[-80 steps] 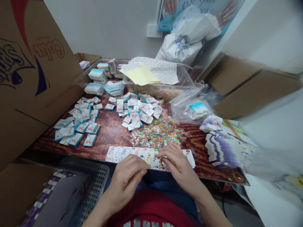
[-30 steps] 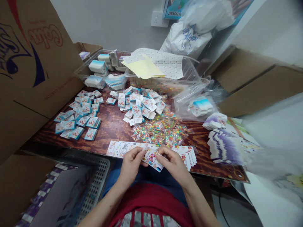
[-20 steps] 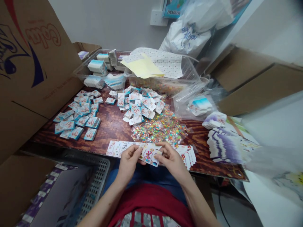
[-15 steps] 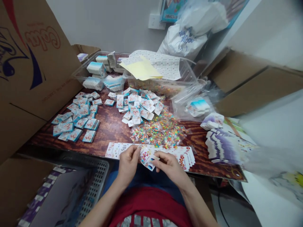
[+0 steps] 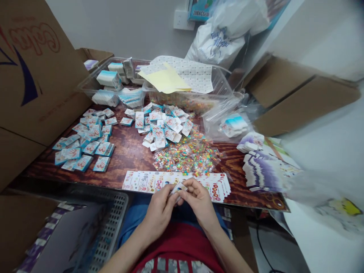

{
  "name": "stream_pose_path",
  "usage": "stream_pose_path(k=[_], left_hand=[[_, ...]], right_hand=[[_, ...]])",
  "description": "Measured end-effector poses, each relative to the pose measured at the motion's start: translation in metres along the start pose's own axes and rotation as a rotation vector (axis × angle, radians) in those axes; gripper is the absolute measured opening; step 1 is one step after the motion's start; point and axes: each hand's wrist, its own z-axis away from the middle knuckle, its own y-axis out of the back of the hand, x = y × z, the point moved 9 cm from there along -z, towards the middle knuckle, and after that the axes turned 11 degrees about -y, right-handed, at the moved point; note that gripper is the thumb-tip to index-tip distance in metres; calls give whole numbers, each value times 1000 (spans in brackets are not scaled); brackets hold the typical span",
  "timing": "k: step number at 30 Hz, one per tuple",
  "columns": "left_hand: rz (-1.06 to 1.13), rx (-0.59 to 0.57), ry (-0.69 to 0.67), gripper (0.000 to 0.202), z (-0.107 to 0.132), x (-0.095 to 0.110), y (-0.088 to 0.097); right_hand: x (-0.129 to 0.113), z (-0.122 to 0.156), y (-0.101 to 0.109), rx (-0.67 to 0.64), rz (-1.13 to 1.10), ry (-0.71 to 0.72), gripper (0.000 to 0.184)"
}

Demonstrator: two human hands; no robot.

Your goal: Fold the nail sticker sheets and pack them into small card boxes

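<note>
- Small boxes (image 5: 85, 141): grouped at left on the table (image 5: 126, 151).
- Left hand (image 5: 160, 201): thumb and fingers pinch the printed sheet (image 5: 179, 187) at its left end.
- Printed sheet: between both hands, at the table's near edge.
- Right hand (image 5: 198, 199): thumb and fingers pinch the right end.
- Purple-and-white stack (image 5: 260, 172): table's right.

- We wear a deep red top (image 5: 184, 242), plain across the upper part.
- Its mottled grey-white print (image 5: 172, 266) is split by upright red bars.
- Our trousers (image 5: 135, 217) are blue.
- Our left hand (image 5: 161, 205), right hand (image 5: 199, 203) and forearms (image 5: 135, 243) are bare.
</note>
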Motion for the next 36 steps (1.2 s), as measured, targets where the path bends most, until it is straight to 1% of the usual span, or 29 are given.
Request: stream_pose_path(k=[2,4,5,6,8,9,10,11,13,15,17,20,23,24,26,28,29,31,32,34,36], left_hand=[[81,15,100,28,1,-13,-2],[124,28,184,31,2,-27,-1],[125,40,210,32,2,-31,2],[121,56,227,33,3,-35,6],[122,93,246,34,2,-39,15],[135,109,250,35,0,-39,19],[156,119,249,35,-2,-39,22],[182,123,246,36,-4,-39,23],[237,124,243,38,-9,-38,23],[272,120,262,42,-13,-40,20],[278,119,284,45,-16,-45,19],[247,119,282,44,-21,-53,24],[151,100,268,36,-23,-57,27],[106,82,266,33,-23,-57,26],[3,16,242,27,-23,-51,20],[-114,-71,181,18,-23,-38,11],[-172,-109,144,13,-22,-30,7],[-257,-159,90,4,-20,-17,3],[-272,-177,87,1,-19,-13,2],[-241,-208,122,8,-15,-12,2],[-189,-211,161,17,-13,-13,3]], right_hand=[[-6,-2,1,-12,117,16,33],[-16,-7,7,-5,281,42,35],[-22,-10,14,32,383,70,35],[-30,-12,23,94,500,112,35],[-46,-17,40,273,770,225,31],[-53,-18,46,361,904,280,28],[-56,-20,48,427,1019,324,23],[-56,-22,47,463,1106,353,18],[-51,-28,39,466,1208,386,11],[-45,-33,31,436,1230,406,6],[-42,-37,27,408,1200,402,12],[-45,-41,33,345,1085,349,17],[-55,-35,40,264,883,281,22],[-57,-32,36,211,825,258,23],[-57,-25,19,65,788,221,23],[-55,-19,0,-42,874,200,21],[-53,-18,-7,-54,941,196,20],[-52,-19,-13,-13,1051,205,19],[-52,-19,-14,3,1072,214,18],[-50,-20,-17,4,1040,241,19],[-51,-18,-17,6,949,274,21]])
